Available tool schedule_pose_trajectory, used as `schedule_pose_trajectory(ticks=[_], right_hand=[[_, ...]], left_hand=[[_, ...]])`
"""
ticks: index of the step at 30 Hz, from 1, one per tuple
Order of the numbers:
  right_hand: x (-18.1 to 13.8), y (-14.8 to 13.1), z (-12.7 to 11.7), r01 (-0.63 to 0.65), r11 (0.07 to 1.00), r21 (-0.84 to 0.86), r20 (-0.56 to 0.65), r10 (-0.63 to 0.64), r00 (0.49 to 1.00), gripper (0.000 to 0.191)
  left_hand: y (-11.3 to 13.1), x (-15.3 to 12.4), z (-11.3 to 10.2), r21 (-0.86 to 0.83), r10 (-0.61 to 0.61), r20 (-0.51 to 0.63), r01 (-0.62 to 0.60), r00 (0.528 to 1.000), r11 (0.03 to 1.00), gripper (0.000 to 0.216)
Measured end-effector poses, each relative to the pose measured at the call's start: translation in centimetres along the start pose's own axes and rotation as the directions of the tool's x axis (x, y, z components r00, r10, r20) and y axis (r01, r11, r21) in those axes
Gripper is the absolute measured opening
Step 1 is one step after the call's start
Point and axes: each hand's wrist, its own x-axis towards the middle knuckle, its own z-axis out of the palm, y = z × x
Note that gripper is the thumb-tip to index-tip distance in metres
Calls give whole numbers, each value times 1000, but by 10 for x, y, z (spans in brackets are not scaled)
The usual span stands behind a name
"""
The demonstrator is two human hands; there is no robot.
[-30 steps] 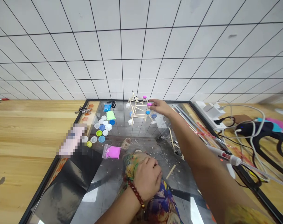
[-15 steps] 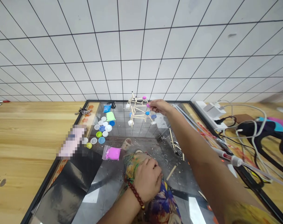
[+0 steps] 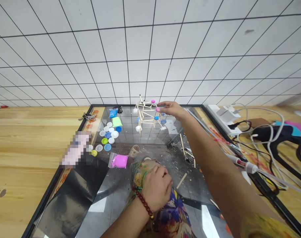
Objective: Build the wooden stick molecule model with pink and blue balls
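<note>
A small frame of wooden sticks (image 3: 148, 123) stands on the glass tabletop near the wall, joined by white, blue and pink clay lumps. My right hand (image 3: 173, 109) reaches to its right side, thumb and index finger apart, the thumb tip at a pink clay lump (image 3: 158, 109); whether it touches cannot be told. A second pink lump (image 3: 153, 101) sits higher on the frame, and a blue lump (image 3: 156, 118) lower at the front. My left hand (image 3: 157, 186), with a beaded bracelet, lies curled over the patterned cloth (image 3: 176, 211), fingers closed with nothing visible in them.
Left of the frame are several small lids (image 3: 108, 135) and bags of blue (image 3: 113, 113), green (image 3: 117, 122) and pink clay (image 3: 120, 161). Loose sticks (image 3: 182, 181) lie at right. A power strip (image 3: 222, 119) and cables line the right edge; black sheeting (image 3: 76, 191) covers the left front.
My right thumb and index finger have parted from their pinch on the pink lump. My left hand stays in place. The view has shifted slightly.
</note>
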Motion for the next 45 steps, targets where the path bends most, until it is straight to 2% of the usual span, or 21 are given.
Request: schedule_pose_trajectory(ticks=[4,7,11,16,23,28,30,32,34,35,36,37,39,40,41,42,43,45], right_hand=[[7,9,12,75,989,-124,27,-72,997,59],[10,15,23,116,985,-125,4,-116,993,52],[11,21,37,158,986,43,-44,-156,987,39],[12,18,45,245,928,281,-172,-202,964,38],[7,-6,23,317,890,329,-246,-244,938,39],[-8,-20,3,270,909,316,-251,-195,948,43],[-20,-28,-4,243,926,290,-258,-168,951,44],[-38,-35,-12,246,930,272,-268,-172,948,44],[-61,-39,-19,269,929,254,-278,-197,940,42],[-75,-39,-21,278,929,243,-276,-209,938,41],[-91,-38,-22,279,932,233,-269,-214,939,40],[-107,-35,-21,271,936,223,-257,-212,943,39],[-141,-27,-12,209,954,216,-217,-162,963,38],[-158,-22,-5,170,962,213,-182,-132,974,38],[-173,-17,4,123,970,210,-162,-90,983,38],[-187,-12,13,97,976,194,-157,-67,985,37],[-198,-7,24,81,982,170,-151,-55,987,37],[-215,2,43,60,988,139,-143,-40,989,36]], left_hand=[[-1,0,1,8,8,-7,-8,1000,1000,11],[-1,1,0,15,13,-5,-13,1000,1000,11],[-1,1,0,28,19,-3,-19,1000,999,10],[-2,0,1,38,21,-3,-21,1000,999,12],[-1,0,-2,37,27,2,-27,1000,999,12],[0,1,-5,18,24,-3,-24,1000,1000,12],[0,1,-4,-6,39,-34,-40,999,999,12],[0,0,-4,-70,46,-119,-55,992,996,13],[-1,0,-7,-180,12,-286,-66,958,981,14],[-2,0,-12,-239,-31,-392,-69,920,969,13],[-3,0,-17,-287,-79,-501,-79,862,955,12],[-5,0,-24,-319,-135,-607,-85,784,944,13],[-11,0,-40,-343,-210,-735,-85,645,936,26],[-14,-1,-48,-361,-233,-762,-98,605,927,32],[-18,-1,-55,-386,-249,-773,-121,584,914,35],[-21,-1,-60,-421,-265,-764,-144,588,896,36],[-24,-1,-64,-460,-282,-739,-153,611,875,39],[-29,0,-67,-519,-281,-661,-153,695,841,49]])
